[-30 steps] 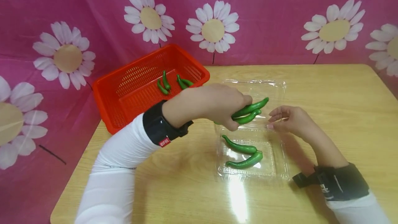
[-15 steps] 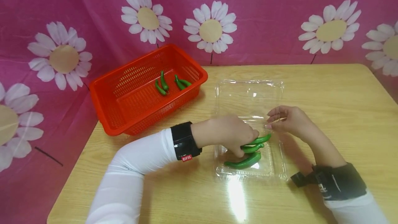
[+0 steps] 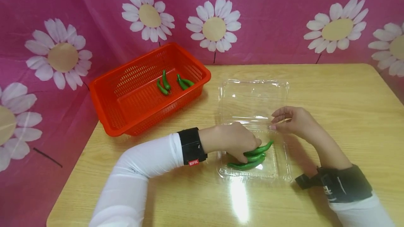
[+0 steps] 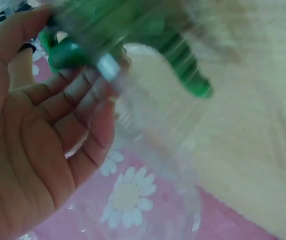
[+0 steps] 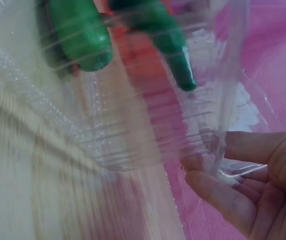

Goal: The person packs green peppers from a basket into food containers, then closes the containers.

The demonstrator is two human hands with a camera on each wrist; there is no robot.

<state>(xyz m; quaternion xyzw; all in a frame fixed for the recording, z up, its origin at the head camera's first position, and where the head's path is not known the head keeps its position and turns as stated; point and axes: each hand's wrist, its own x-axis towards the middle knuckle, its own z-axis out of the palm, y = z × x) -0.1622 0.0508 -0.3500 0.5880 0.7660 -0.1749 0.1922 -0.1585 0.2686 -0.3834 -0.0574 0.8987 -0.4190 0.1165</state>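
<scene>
In the head view my left hand [image 3: 235, 138] is down inside the near half of a clear plastic clamshell box [image 3: 285, 160]. Its thumb and fingers grip green chili peppers [image 3: 265, 148], and the stretches under the hand are hidden. One more green chili [image 3: 245, 166] lies along the near side of the box, close to the thumb. My right hand [image 3: 295, 122] pinches the box's right edge by the hinge; the right wrist view shows thumb and finger at the plastic rim [image 5: 221, 150]. Through the box wall, blurred peppers [image 4: 187, 67] appear in the left wrist view.
A red perforated basket [image 3: 151, 109] stands at the back left with several green chilies [image 3: 165, 80] in it. The box's lid [image 3: 252, 97] lies folded back on the wooden table [image 3: 341, 94]. Behind hangs a pink cloth [image 3: 265, 20] with white flowers.
My left hand has come down and toward me into the box with the peppers, settling lower beside those lying there. The right hand stays at the box's edge.
</scene>
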